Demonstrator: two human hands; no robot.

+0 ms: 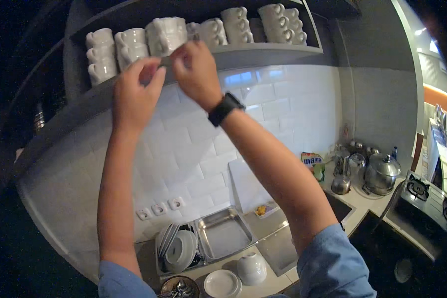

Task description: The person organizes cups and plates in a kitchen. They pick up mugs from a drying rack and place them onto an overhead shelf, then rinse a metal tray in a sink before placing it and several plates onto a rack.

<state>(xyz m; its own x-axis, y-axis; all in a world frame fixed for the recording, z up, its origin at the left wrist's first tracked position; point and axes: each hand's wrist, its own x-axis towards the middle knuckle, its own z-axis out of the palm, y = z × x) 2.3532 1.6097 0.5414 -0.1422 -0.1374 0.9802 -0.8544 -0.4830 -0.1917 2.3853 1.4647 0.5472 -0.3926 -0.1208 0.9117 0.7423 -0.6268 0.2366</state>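
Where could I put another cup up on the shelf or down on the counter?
The shelf is packed with white cups. Below, the steel tray lies empty, beside the plate rack. The counter by the bowl and saucer is crowded.

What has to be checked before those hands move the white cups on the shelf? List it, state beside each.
1. Left hand on the cup stack: not ok, its fingers sit just below, contact unclear.
2. Right hand grip on the stack: cannot tell, fingertips meet its base.
3. Stack upright: not ok, it looks tilted at the shelf edge.
4. Neighbouring cups apart from it: not ok, they sit tight alongside.
5. Counter below: not ok, bowl, plates and metal tray lie beneath.
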